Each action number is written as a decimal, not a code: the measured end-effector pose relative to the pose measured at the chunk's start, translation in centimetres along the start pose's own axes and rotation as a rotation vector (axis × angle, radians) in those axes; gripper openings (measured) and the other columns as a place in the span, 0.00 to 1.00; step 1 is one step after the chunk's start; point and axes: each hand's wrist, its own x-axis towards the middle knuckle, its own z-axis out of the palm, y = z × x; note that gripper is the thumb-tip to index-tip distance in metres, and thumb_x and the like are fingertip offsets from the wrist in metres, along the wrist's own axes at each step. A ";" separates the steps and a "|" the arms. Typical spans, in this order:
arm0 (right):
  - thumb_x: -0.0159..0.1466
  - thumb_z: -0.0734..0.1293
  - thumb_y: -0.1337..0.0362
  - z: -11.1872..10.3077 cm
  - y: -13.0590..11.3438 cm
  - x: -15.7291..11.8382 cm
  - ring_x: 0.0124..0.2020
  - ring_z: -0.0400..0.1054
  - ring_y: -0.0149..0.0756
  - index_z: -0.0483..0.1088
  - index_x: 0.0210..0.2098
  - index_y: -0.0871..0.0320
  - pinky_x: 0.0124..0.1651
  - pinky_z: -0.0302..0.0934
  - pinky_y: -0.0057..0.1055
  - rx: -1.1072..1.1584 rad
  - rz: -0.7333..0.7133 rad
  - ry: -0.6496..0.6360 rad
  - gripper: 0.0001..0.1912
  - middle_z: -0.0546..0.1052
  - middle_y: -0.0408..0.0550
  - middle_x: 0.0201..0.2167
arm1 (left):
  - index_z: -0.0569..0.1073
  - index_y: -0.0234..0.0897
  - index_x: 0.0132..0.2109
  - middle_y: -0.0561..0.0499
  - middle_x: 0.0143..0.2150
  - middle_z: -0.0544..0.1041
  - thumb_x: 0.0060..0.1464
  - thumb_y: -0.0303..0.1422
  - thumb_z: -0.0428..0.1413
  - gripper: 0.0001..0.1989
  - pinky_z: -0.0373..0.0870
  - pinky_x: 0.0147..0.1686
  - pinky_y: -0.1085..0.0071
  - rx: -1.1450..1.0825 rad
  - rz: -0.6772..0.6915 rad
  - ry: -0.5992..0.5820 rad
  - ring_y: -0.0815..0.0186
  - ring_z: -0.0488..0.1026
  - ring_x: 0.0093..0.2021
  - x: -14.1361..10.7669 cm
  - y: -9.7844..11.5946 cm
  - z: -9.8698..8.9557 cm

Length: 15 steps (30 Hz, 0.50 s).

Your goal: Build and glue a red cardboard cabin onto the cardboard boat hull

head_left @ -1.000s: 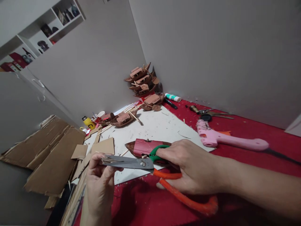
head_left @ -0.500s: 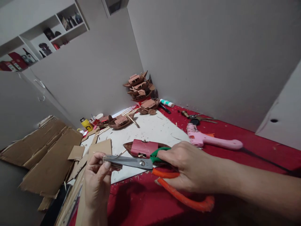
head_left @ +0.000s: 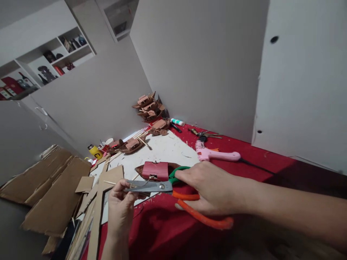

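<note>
My right hand (head_left: 210, 189) grips scissors (head_left: 162, 186) with one green and one orange handle loop. Their blades point left and reach the fingers of my left hand (head_left: 119, 207). Pinched in that hand is a small brown piece, seemingly cardboard (head_left: 144, 195), partly hidden by the blades and fingers. A thin pale strip curls up above the blades. Just behind the scissors lies a small model boat (head_left: 155, 170) with a reddish-pink curved cover. A thin stick (head_left: 108, 182) shows beside my left fingertips.
Several finished model boats (head_left: 148, 107) are stacked in the corner, with another boat (head_left: 132, 145) nearer. A pink glue gun (head_left: 218, 155) lies on the red tabletop at right. Cardboard sheets (head_left: 51, 195) stand at left. A yellow bottle (head_left: 94, 152) and paper cups are behind.
The view has turned to the right. The blades still meet the piece in my left hand, and a thin curled strip now shows above them.
</note>
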 end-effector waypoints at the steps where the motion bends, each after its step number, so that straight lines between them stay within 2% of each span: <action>1: 0.61 0.62 0.45 0.1 0.1 -0.3 0.25 0.68 0.40 0.63 0.29 0.57 0.27 0.43 0.32 -0.007 0.005 0.003 0.20 0.76 0.48 0.26 | 0.73 0.36 0.29 0.55 0.24 0.77 0.35 0.34 0.72 0.16 0.72 0.27 0.75 -0.008 -0.012 0.008 0.71 0.74 0.23 -0.2 -0.2 0.1; 5: 0.61 0.62 0.45 0.7 0.3 -1.6 0.24 0.68 0.39 0.64 0.29 0.56 0.28 0.43 0.32 -0.001 -0.005 0.006 0.20 0.76 0.47 0.24 | 0.73 0.37 0.30 0.56 0.25 0.77 0.35 0.34 0.72 0.16 0.72 0.27 0.76 -0.053 -0.070 0.044 0.72 0.73 0.23 -1.4 -0.7 0.7; 10: 0.60 0.63 0.46 1.4 0.1 -2.8 0.21 0.65 0.37 0.63 0.27 0.56 0.26 0.41 0.32 0.053 -0.018 -0.007 0.19 0.74 0.46 0.21 | 0.73 0.37 0.30 0.56 0.25 0.76 0.35 0.33 0.72 0.16 0.71 0.27 0.78 -0.076 -0.079 0.071 0.73 0.72 0.23 -2.8 -0.9 1.4; 15: 0.61 0.64 0.49 2.0 0.0 -3.2 0.20 0.65 0.36 0.65 0.27 0.57 0.25 0.41 0.32 0.033 -0.034 -0.007 0.17 0.73 0.46 0.19 | 0.75 0.37 0.31 0.56 0.23 0.75 0.38 0.31 0.71 0.13 0.71 0.26 0.78 -0.047 -0.102 0.053 0.73 0.71 0.22 -3.5 -0.7 1.6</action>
